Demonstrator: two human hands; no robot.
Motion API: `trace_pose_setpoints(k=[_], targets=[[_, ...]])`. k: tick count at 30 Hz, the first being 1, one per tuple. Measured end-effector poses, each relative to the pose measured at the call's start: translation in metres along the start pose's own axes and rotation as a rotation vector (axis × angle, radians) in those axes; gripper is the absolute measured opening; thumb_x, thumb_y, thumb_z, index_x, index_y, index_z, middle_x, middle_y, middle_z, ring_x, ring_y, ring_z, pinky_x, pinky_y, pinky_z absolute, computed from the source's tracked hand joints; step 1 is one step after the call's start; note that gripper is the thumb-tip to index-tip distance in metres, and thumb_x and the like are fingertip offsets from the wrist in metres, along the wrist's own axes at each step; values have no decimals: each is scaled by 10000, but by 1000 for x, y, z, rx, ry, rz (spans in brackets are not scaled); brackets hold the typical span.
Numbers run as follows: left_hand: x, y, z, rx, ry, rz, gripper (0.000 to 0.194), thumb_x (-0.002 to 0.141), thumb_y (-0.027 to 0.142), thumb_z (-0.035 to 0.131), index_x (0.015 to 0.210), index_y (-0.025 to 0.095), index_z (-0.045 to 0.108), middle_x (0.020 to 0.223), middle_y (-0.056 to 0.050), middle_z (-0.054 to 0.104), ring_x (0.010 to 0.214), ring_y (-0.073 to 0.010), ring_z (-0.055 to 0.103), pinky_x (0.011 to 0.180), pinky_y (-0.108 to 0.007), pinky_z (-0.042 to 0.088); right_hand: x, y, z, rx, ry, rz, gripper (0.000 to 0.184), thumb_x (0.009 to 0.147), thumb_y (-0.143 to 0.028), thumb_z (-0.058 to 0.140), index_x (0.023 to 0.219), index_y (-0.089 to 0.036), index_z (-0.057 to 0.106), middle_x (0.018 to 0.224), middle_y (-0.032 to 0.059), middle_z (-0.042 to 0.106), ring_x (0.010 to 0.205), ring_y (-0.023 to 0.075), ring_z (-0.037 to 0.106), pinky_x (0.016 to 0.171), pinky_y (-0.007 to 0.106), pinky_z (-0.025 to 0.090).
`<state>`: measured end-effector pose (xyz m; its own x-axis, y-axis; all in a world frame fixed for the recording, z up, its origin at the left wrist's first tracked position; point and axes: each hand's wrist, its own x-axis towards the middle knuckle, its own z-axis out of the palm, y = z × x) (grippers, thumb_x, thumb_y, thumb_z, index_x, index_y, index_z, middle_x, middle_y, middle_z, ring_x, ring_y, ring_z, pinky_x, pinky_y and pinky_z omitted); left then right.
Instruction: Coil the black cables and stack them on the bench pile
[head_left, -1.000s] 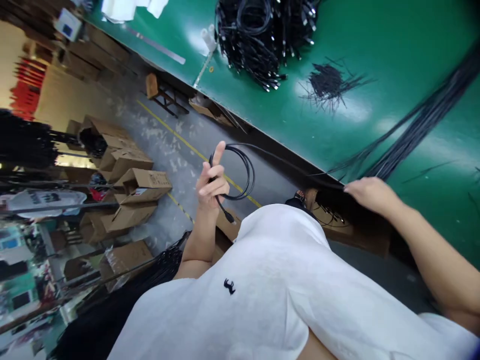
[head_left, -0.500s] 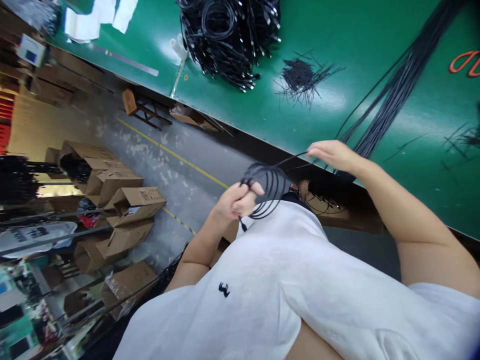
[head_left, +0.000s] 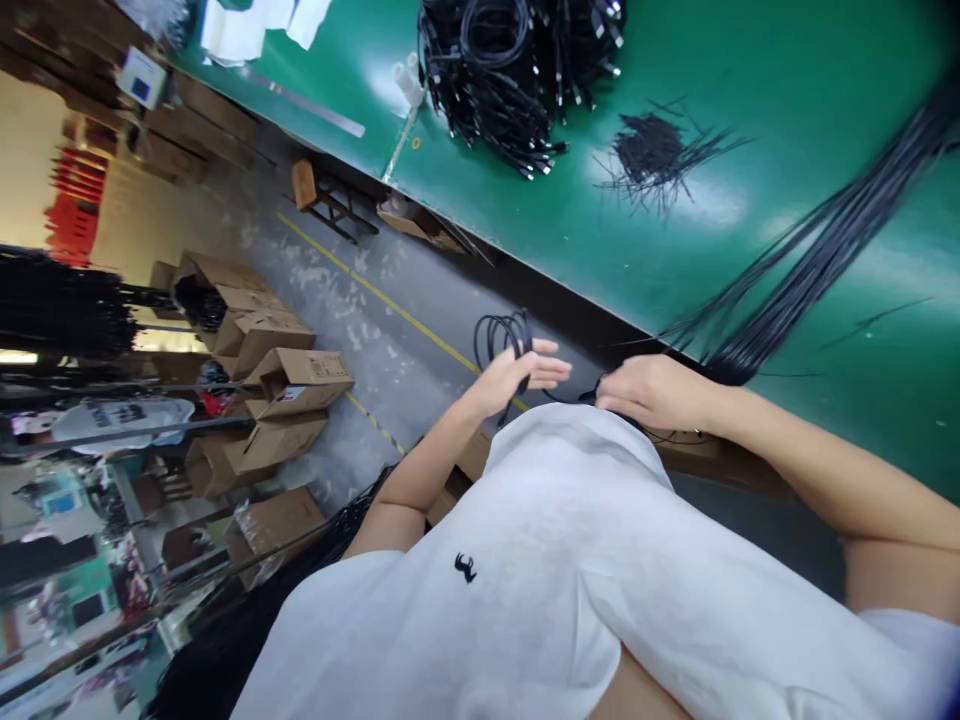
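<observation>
L hand (head_left: 517, 378) is now opening its fingers out straight, coiled cable (head_left: 523, 332) hanging round it; R hand (head_left: 649, 390) is coming off the table (head_left: 570, 215) edge twd L, fingers apparently pinching the cable's run, so slack's shortening betw. them.

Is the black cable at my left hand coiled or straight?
Coiled: the black cable forms several round loops at your left hand.

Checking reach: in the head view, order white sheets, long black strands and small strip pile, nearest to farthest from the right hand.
1. Long black strands, right of right hand.
2. Small strip pile, higher up.
3. White sheets, upper left.
</observation>
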<state>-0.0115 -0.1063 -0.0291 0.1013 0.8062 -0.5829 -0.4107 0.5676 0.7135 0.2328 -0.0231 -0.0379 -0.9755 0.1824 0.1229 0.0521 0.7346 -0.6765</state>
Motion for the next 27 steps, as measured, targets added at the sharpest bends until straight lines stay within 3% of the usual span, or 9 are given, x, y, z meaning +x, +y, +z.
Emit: trace_pose_setpoints(k=[3, 6, 9, 13, 16, 19, 21, 25, 27], targets=[[2, -18, 24, 55, -284, -108, 425, 810, 480, 744, 1006, 113, 659, 740, -91, 734, 662, -172, 689, 690, -298, 542, 19, 13, -19, 74, -7, 63, 480, 1033, -481, 346, 801, -194, 654, 726, 29, 657, 663, 146, 547, 661, 270, 352], [-5, -13, 31, -31, -449, -187, 416, 819, 500, 728, 932, 102, 681, 460, 48, 497, 367, -76, 418, 427, -211, 395, 8, 47, -29, 171, -28, 127, 504, 1034, -505, 327, 792, -188, 635, 771, 28, 661, 717, 136, 564, 702, 259, 377], [-11, 1, 22, -175, -403, -147, 306, 872, 413, 685, 872, 107, 693, 396, 106, 323, 294, -32, 216, 332, -158, 238, -45, 107, -37, 4, 61, 297, 554, 1033, -530, 301, 809, -164, 652, 837, 86, 683, 774, 149, 555, 757, 286, 372], [-15, 10, 8, -325, -215, -110, 269, 989, 235, 471, 1031, 112, 707, 425, 93, 390, 252, -7, 134, 299, -137, 165, -132, 180, -50, -416, 143, 713, 575, 1032, -530, 310, 746, -157, 641, 854, 179, 684, 729, 164, 482, 734, 337, 322], [-19, 14, 2, -363, -134, -111, 365, 1032, 227, 361, 1237, 158, 654, 431, 99, 419, 218, -9, 115, 279, -148, 138, -152, 168, -53, -525, 161, 856, 589, 1014, -565, 299, 640, -187, 552, 754, 164, 648, 684, 185, 469, 672, 342, 316], [-29, 28, -11, -411, -12, 67, 408, 1066, 280, 284, 1326, 216, 592, 366, 138, 339, 193, -23, 100, 269, -144, 138, -139, 114, -56, -393, 336, 724, 616, 993, -612, 230, 621, -208, 508, 698, 107, 619, 695, 200, 535, 651, 319, 369], [-38, 44, -25, -488, 56, 276, 400, 1077, 293, 256, 1252, 190, 601, 339, 154, 332, 188, -21, 135, 273, -126, 164, -129, 92, -60, -261, 425, 627, 605, 993, -601, 225, 653, -213, 540, 715, 80, 627, 717, 186, 576, 683, 299, 408], [-56, 71, -50, -704, -73, 718, 288, 1074, 297, 335, 1161, 111, 537, 384, 165, 488, 227, 17, 333, 321, -59, 245, -125, 115, -49, -242, 340, 603, 648, 950, -686, 212, 656, -218, 551, 686, 101, 635, 654, 179, 542, 648, 314, 387], [-62, 75, -55, -744, -161, 783, 330, 1072, 327, 349, 1256, 88, 483, 413, 158, 534, 262, 19, 413, 333, -48, 254, -119, 133, -27, -226, 219, 582, 685, 915, -746, 183, 615, -227, 514, 633, 112, 614, 607, 178, 499, 613, 324, 365]])
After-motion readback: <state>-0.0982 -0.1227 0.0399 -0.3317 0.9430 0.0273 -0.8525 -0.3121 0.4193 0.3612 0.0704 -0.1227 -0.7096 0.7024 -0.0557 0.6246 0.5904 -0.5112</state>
